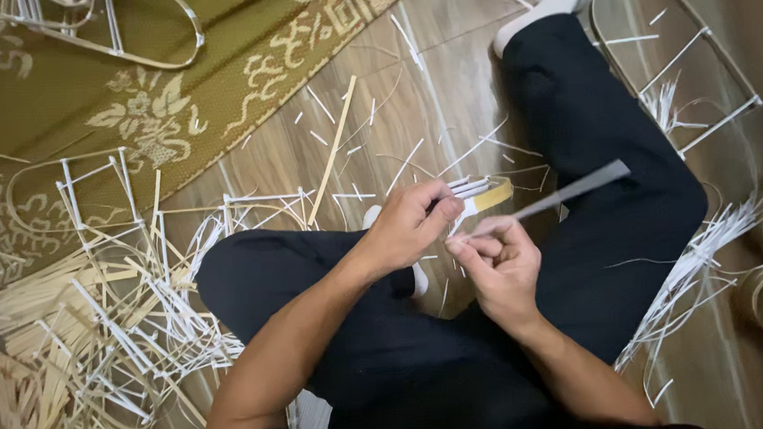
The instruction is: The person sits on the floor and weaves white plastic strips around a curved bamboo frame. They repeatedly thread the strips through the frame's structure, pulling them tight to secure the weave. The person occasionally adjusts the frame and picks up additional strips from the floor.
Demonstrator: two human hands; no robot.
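So the person is sitting cross-legged on the wood floor, working right in the middle of the frame. Left hand is closed tight around a small bundle of pale bamboo strips, which pokes out toward the right past the thumb. Right hand is curled shut on a flat grey blade, its tip angling up toward the upper right, and it looks like the edge sits just against the bundle. To do this cleanly I'd say keep the blade shallow and the left thumb behind the edge. Loose slivers are piled lower left, a bent bamboo frame sits upper right, and a gold patterned mat fills the upper left.
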